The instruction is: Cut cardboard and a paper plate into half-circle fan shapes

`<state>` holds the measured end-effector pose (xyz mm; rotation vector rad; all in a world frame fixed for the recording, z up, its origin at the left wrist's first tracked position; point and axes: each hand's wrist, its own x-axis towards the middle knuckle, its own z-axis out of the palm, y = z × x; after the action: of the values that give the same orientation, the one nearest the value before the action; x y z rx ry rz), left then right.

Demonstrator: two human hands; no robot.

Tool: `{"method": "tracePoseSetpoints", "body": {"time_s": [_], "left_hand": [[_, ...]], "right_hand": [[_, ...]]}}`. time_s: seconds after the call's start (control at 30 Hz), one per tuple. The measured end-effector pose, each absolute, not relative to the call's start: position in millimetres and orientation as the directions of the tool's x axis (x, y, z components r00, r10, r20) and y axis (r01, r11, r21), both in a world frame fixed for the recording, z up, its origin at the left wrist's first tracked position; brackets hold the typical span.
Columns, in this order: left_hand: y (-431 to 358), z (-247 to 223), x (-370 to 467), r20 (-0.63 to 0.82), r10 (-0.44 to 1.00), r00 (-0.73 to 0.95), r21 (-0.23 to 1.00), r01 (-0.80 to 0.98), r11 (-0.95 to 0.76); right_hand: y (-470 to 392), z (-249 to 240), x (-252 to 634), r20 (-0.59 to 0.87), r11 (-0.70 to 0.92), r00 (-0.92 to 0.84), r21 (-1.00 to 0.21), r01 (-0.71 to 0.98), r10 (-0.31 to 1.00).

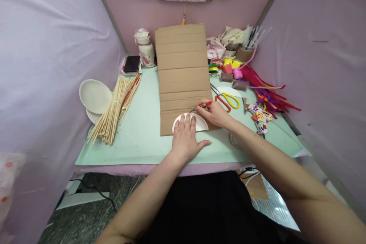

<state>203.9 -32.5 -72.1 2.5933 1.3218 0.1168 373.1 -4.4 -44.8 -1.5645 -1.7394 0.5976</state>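
Observation:
A long brown cardboard sheet [183, 65] lies on the pale green table mat [143, 137]. On its near end sits half a white paper plate [200, 124]. My left hand [185, 137] lies flat on that plate, fingers spread, pressing it down. My right hand [214, 113] holds a red pen [203, 105] with its tip at the plate's curved edge on the cardboard.
A bundle of wooden sticks [117, 106] and stacked paper plates [94, 97] lie at the left. Scissors with yellow and red handles [228, 99], coloured clay blocks [233, 70], pipe cleaners [265, 91] and a patterned glue gun [259, 116] crowd the right. A phone [131, 64] and a white bottle [145, 51] stand at the back.

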Motion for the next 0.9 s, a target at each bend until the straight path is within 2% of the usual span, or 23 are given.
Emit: {"method": "tracePoseSetpoints", "body": {"time_s": [0.9], "left_hand": [[-33,-74,204,-0.029,0.804,0.594,0.237,0.785,-0.572]], "right_hand": [[-34,-48,388,0.3,0.232,-0.06,-0.582,0.779,0.952]]}}
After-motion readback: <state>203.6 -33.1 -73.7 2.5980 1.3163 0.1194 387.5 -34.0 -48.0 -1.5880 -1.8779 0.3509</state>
